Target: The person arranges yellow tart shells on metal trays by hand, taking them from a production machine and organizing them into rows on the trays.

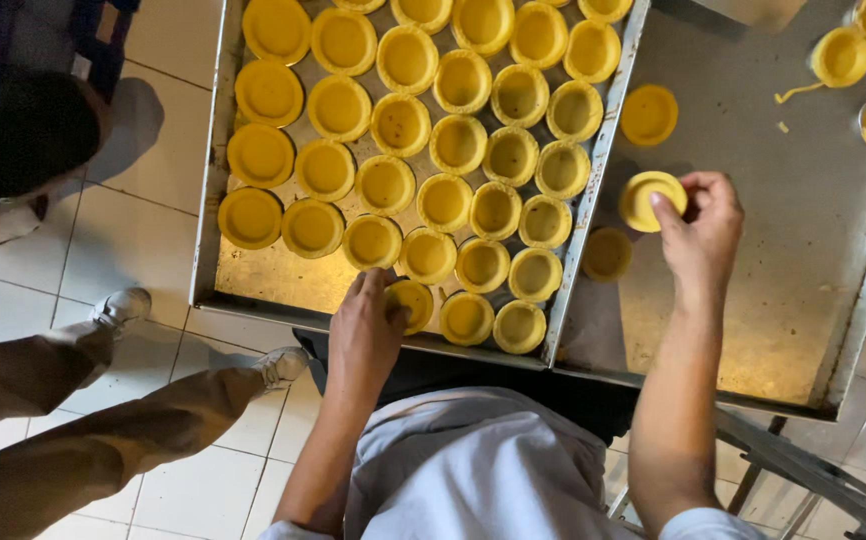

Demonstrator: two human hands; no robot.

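Your right hand [701, 225] pinches a round yellow tart shell [650, 199] tilted on edge, hollow facing left, above the right tray [753, 300], while your left hand [365, 335] closes on another shell [411, 303], hollow up, in the left tray [253, 275].

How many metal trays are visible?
2: left tray, full of tart shells, under the left hand; right tray, with few, under the right hand holding a tart shell.
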